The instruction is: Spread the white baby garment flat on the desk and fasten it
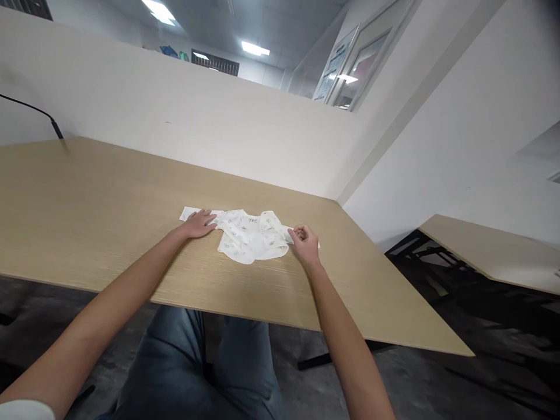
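A small white baby shirt [249, 236] with a sparse dark print lies spread on the wooden table, its sleeves stretched out to both sides. My left hand [200, 224] rests flat on the left sleeve, fingers extended over the cloth. At the other side, my right hand [305, 242] has its fingers curled and pinched on the right sleeve. Part of that sleeve is hidden behind the hand, and a bit of its cuff shows beyond it.
The light wooden table [109, 204] meets a low white partition [210, 116] at its back. A black cable [55, 125] hangs at the far left. Another table [494, 245] stands to the right, with dark legs below. My legs [210, 361] are under the front edge.
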Motion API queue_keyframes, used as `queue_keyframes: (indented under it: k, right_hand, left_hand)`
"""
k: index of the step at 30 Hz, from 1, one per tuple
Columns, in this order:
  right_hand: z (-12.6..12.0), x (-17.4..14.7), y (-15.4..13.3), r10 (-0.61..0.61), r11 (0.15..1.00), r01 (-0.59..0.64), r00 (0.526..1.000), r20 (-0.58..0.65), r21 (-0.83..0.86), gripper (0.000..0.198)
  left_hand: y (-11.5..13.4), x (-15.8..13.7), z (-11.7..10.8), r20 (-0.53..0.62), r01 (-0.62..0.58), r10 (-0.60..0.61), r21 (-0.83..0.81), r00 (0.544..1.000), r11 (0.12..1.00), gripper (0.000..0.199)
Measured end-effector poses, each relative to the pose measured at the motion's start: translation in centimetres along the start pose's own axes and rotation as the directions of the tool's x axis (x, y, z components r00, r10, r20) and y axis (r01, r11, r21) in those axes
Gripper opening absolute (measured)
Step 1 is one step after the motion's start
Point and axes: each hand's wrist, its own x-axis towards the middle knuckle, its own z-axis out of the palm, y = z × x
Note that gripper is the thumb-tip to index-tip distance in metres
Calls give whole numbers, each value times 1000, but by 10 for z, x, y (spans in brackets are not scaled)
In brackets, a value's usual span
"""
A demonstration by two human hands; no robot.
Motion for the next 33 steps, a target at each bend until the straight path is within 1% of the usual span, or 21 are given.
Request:
queue_keyframes:
  k: [4, 6, 8, 9, 10, 11, 12, 14, 15, 18, 22, 23, 24, 25, 26, 27, 28, 29, 31, 32, 33]
  right_hand:
    - [1, 0, -7, -3, 1000, 3, 1000, -3, 21, 33]
    - [1, -2, -18, 34, 996, -36, 999, 22, 83, 36]
    - [1, -6, -31, 89, 979, -115, 984, 153, 168, 40]
    - [1, -8, -38, 112, 966, -168, 957, 267, 194, 41]
    - [2, -11, -45, 128, 955, -222, 908, 400, 197, 43]
    - [2, -13, -51, 141, 947, -270, 836, 531, 174, 44]
    - [3, -15, -55, 156, 942, -308, 750, 643, 130, 46]
    - [4, -19, -61, 194, 937, -347, 592, 782, 30, 49]
    - [5, -20, -63, 211, 935, -354, 537, 817, -9, 51]
    - [4, -21, -66, 225, 919, -390, 413, 882, -51, 54]
    - [-1, -23, -75, 210, 874, -474, 179, 961, -103, 55]
    - [-3, -23, -78, 202, 871, -480, 149, 968, -108, 55]
    - [-4, -23, -81, 189, 873, -478, 139, 972, -102, 55]
    - [-6, -23, -83, 172, 879, -470, 152, 973, -82, 54]
    - [-7, -23, -85, 157, 887, -458, 190, 969, -54, 53]
    - [-8, -23, -86, 149, 896, -443, 253, 956, -22, 50]
    - [-8, -23, -85, 149, 908, -419, 343, 927, 9, 47]
    - [-7, -22, -85, 157, 924, -381, 453, 877, 31, 43]
    - [-2, -22, -82, 146, 969, -244, 685, 714, 37, 35]
    - [0, -22, -80, 108, 988, -152, 759, 642, 13, 31]
    - [3, -23, -79, 53, 998, -53, 795, 605, -18, 28]
  left_hand:
    - [2, -2, -1, 14, 12, -12, 4, 1000, 1000, 74]
    - [2, -2, -1, 13, 12, -12, 0, 1000, 1000, 73]
    - [4, -3, -1, -2, 7, -7, -7, 1000, 1000, 72]
    - [5, -3, -1, -11, 8, -8, -13, 1000, 1000, 72]
    - [6, -3, -2, -19, 11, -12, -21, 1000, 1000, 71]
    - [7, -4, -2, -28, 19, -20, -29, 999, 999, 69]
    - [9, -4, -2, -38, 29, -30, -37, 999, 999, 67]
    - [12, -5, -3, -72, 50, -54, -51, 996, 997, 62]
    - [13, -5, -3, -94, 57, -62, -57, 994, 997, 60]
    - [16, -5, -3, -158, 56, -66, -65, 985, 996, 54]
    - [18, -5, -5, -206, 63, -77, -77, 976, 995, 47]
    - [18, -5, -6, -211, 64, -81, -82, 974, 995, 47]
    - [18, -5, -6, -214, 63, -80, -86, 973, 994, 47]
    - [18, -4, -7, -216, 59, -77, -89, 973, 994, 46]
    - [18, -4, -7, -217, 55, -73, -90, 973, 994, 47]
    - [18, -4, -7, -217, 52, -71, -91, 974, 995, 47]
    - [18, -4, -6, -218, 50, -69, -89, 973, 995, 47]
    - [17, -4, -6, -219, 50, -68, -87, 973, 995, 47]
    - [17, -4, -5, -220, 53, -70, -85, 973, 995, 47]
    - [16, -3, -4, -219, 53, -70, -86, 973, 995, 47]
    - [16, -3, -4, -217, 53, -71, -90, 974, 995, 46]
